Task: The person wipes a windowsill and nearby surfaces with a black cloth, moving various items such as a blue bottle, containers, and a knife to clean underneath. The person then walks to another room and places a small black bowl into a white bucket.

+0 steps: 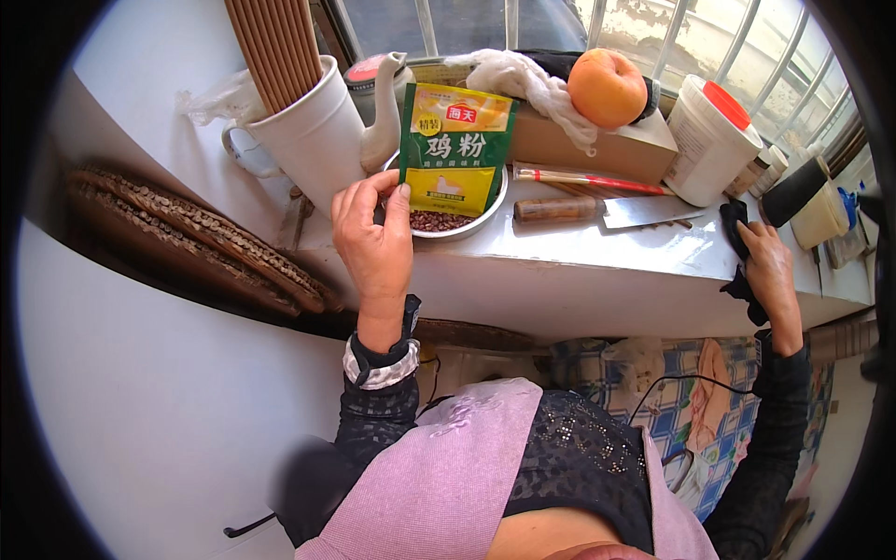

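Note:
My left hand (378,231) pinches the lower left edge of a green and yellow seasoning packet (458,147) between thumb and fingers. The packet stands upright over a white bowl (484,225) and hides much of it. Small reddish-brown beans (441,221) show inside the bowl below the packet. At the right end of the windowsill, my right hand (768,269) grips a crumpled black cloth (735,231), part of which hangs over the front edge. Between the hands lies a kitchen knife (647,211) with a wooden handle, its blade pointing towards the cloth.
Behind the knife are wrapped chopsticks (595,178) and a cardboard box (574,143) bearing an orange-coloured fruit (607,87). A white plastic tub (710,136) and smaller containers stand right. A white pitcher (301,133) with brown sticks stands left, above round stalk mats (203,238). Window bars (511,24) close the back.

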`<state>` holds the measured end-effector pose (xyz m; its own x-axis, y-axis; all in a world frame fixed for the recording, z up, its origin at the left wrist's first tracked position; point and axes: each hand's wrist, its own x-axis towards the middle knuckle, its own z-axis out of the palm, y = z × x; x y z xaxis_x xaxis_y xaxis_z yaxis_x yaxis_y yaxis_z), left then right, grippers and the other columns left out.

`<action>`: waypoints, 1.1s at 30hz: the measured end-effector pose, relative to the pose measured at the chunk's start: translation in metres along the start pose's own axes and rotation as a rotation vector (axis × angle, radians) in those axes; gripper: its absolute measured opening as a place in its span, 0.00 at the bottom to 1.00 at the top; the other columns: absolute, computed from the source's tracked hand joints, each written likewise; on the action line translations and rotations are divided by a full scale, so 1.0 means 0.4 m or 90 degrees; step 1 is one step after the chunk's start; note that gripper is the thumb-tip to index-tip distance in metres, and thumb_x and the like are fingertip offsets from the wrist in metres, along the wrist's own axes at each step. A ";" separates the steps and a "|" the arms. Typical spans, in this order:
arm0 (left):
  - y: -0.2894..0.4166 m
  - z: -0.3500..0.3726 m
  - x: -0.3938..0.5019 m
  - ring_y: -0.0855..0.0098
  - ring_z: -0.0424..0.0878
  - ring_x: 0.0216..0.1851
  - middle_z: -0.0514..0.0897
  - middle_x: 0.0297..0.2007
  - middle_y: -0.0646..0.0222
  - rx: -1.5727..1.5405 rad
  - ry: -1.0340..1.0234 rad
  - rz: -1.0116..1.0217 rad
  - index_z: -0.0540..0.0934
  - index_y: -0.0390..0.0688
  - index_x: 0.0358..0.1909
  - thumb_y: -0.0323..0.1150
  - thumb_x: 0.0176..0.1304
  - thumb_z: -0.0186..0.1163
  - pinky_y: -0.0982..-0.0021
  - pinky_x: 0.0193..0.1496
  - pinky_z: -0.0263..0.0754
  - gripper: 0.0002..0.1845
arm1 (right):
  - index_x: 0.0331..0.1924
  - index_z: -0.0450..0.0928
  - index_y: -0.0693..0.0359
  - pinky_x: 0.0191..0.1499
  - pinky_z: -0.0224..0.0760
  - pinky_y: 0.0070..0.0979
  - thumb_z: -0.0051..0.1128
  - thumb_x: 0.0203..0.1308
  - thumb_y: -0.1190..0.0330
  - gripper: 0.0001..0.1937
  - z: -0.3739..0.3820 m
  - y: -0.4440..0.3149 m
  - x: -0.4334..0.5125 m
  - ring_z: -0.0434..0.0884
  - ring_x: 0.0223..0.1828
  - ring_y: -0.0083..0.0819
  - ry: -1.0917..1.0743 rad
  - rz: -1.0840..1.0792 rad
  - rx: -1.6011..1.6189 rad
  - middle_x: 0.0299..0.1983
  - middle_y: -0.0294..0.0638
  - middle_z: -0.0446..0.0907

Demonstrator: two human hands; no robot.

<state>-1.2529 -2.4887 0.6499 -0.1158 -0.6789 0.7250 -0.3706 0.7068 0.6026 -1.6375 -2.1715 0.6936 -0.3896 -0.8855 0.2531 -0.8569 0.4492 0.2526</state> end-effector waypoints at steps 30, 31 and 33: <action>-0.053 0.037 -0.056 0.56 0.76 0.51 0.81 0.48 0.57 0.049 0.181 0.408 0.77 0.36 0.48 0.26 0.65 0.65 0.57 0.56 0.71 0.12 | 0.52 0.83 0.62 0.51 0.75 0.40 0.52 0.51 0.82 0.22 -0.067 -0.132 -0.012 0.80 0.52 0.47 -0.037 0.066 0.022 0.49 0.46 0.83; -0.055 0.037 -0.060 0.55 0.76 0.50 0.81 0.48 0.56 0.041 0.175 0.408 0.77 0.36 0.47 0.26 0.65 0.64 0.54 0.56 0.71 0.10 | 0.52 0.83 0.62 0.51 0.75 0.40 0.53 0.51 0.81 0.22 -0.082 -0.158 -0.016 0.80 0.52 0.47 -0.046 0.076 0.034 0.48 0.46 0.83; -0.061 0.035 -0.055 0.54 0.77 0.48 0.81 0.48 0.53 0.025 0.183 0.423 0.76 0.34 0.46 0.26 0.66 0.62 0.52 0.55 0.72 0.10 | 0.50 0.83 0.60 0.44 0.76 0.39 0.55 0.49 0.79 0.21 -0.100 -0.218 -0.027 0.80 0.46 0.43 0.010 0.011 0.042 0.39 0.42 0.81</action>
<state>-1.2541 -2.4936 0.6146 -0.0834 -0.0254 0.9962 -0.3403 0.9403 -0.0046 -1.5450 -2.1965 0.7064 -0.3995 -0.8758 0.2711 -0.8707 0.4550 0.1869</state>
